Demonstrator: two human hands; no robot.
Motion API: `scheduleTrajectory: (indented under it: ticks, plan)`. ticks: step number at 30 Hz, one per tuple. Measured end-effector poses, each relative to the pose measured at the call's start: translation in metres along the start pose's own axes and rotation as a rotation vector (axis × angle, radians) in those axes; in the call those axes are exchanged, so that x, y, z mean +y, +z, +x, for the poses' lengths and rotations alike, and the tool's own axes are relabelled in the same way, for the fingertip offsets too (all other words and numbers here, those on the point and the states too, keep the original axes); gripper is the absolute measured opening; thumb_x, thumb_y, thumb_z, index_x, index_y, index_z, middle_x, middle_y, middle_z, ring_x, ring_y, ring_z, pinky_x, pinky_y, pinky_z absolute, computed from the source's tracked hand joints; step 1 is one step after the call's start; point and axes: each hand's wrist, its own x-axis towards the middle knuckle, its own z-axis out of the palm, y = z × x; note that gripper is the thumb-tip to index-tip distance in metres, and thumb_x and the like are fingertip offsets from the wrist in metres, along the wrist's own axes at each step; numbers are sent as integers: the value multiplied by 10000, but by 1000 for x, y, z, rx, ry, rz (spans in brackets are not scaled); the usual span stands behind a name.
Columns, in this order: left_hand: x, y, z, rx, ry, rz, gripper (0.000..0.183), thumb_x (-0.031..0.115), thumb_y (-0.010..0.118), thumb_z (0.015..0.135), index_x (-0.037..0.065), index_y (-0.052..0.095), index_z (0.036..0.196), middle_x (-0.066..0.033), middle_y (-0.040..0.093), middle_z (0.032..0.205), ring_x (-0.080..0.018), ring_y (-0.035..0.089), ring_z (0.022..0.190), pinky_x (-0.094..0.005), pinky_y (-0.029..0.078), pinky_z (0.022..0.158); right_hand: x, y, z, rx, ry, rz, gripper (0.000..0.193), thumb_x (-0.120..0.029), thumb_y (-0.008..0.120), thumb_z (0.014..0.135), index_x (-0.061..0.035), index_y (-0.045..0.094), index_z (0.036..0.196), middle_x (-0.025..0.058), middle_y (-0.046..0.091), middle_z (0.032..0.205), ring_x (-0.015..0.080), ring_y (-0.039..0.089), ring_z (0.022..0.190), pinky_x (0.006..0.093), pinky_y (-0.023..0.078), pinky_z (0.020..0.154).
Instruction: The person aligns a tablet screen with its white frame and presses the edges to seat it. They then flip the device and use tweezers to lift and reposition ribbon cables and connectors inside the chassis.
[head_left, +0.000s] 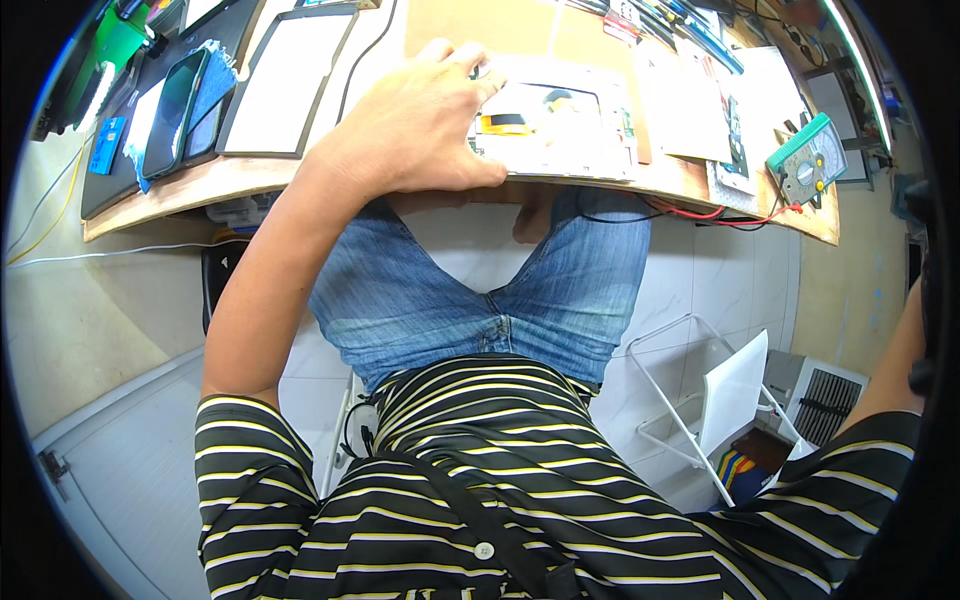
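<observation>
My left hand [425,120] grips the left end of a flat, tablet-like device [615,140] at the table's front edge. Its thumb rests by the near edge and its fingers curl over the far side. The device lies with its inside exposed. A pale panel, a dark inner border and a yellow-orange strip [503,123] show in it, though bright glare washes out much of the detail. Of my right arm [897,365] only part shows, reaching out at the right rim; the hand itself is out of the picture.
A green multimeter [806,165] with red and black leads sits at the table's right corner. Long thin tools [690,30] lie at the back right. To the left are a phone [175,115] and a dark-edged panel [285,85]. A white-framed rack [690,400] stands below right.
</observation>
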Motion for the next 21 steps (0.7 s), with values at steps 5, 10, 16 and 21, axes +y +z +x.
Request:
scheduleTrajectory:
  ticks: [5, 10, 16, 21]
  plan:
    - [1, -1, 1, -27, -14, 17, 809, 443, 786, 758, -32, 608, 1389, -232, 578, 1387, -401, 561, 1265, -451, 467, 1106, 16, -11, -25, 2, 45, -76, 166, -172, 670, 1011, -9, 656, 978, 239, 700, 921, -5, 273, 403, 204, 235, 337]
    - [2, -1, 2, -20, -12, 29, 809, 445, 782, 751, -36, 613, 1379, -234, 583, 1373, -405, 561, 1258, -451, 465, 1107, 25, -14, -40, -1, 69, -96, 166, -171, 675, 1009, -8, 660, 981, 226, 694, 909, -5, 276, 404, 204, 235, 339]
    - [3, -2, 3, -33, -14, 26, 802, 426, 788, 739, -40, 617, 1369, -243, 585, 1363, -411, 558, 1254, -453, 464, 1106, 29, -16, -53, -9, 79, -115, 166, -169, 681, 1006, -6, 664, 986, 210, 686, 896, -4, 279, 405, 203, 236, 341]
    - [4, -3, 3, -45, -21, 18, 802, 421, 785, 737, -42, 618, 1371, -244, 585, 1361, -408, 558, 1256, -452, 465, 1104, 34, -15, -60, -16, 99, -123, 166, -168, 686, 1004, -4, 668, 989, 197, 680, 884, -4, 282, 406, 203, 237, 343]
